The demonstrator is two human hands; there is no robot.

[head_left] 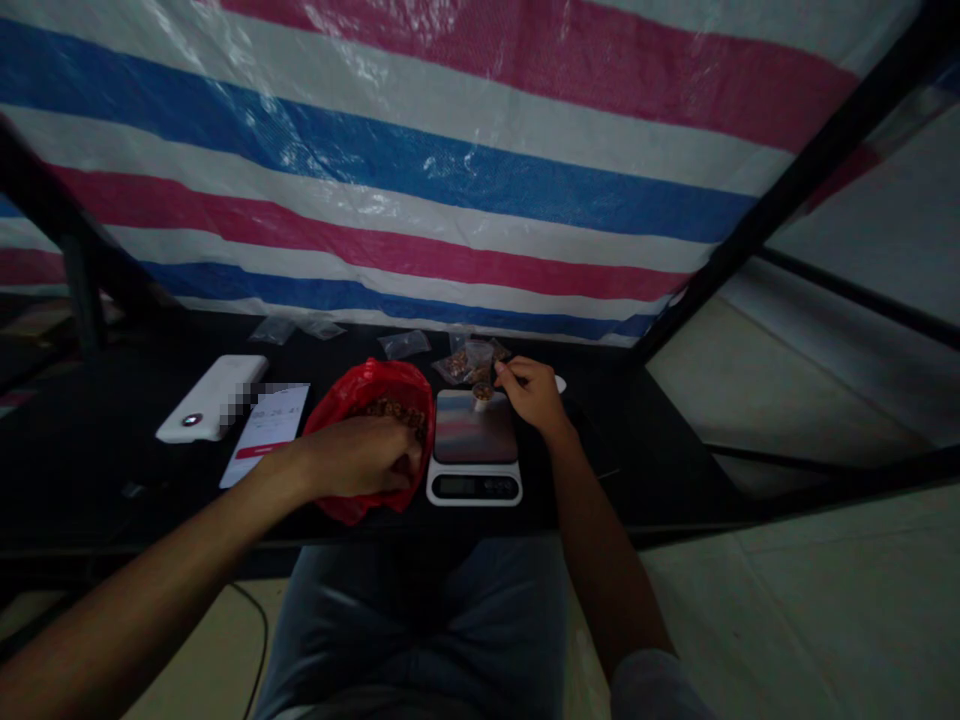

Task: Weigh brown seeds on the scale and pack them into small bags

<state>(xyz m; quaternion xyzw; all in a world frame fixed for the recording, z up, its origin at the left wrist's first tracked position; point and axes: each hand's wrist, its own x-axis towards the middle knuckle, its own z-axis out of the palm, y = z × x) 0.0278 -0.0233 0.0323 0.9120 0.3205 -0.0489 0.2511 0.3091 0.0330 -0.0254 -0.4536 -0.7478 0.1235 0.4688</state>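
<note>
My left hand (364, 457) rests curled on the near rim of a red plastic bag (352, 395) that holds brown bits; its fingers are closed, and what they grip is hidden. My right hand (531, 392) hovers at the far right corner of a small digital scale (474, 455), fingers pinched by a little white cup (482, 396) of brown bits standing on the scale's steel plate. A filled clear packet (469, 362) lies just behind the scale.
A white power bank (212, 397) and a white paper slip (268, 430) lie left of the bag on the black table (90, 450). Several empty clear packets (403, 343) lie by the striped tarpaulin (420, 160). A black frame bar (780, 190) slants down on the right.
</note>
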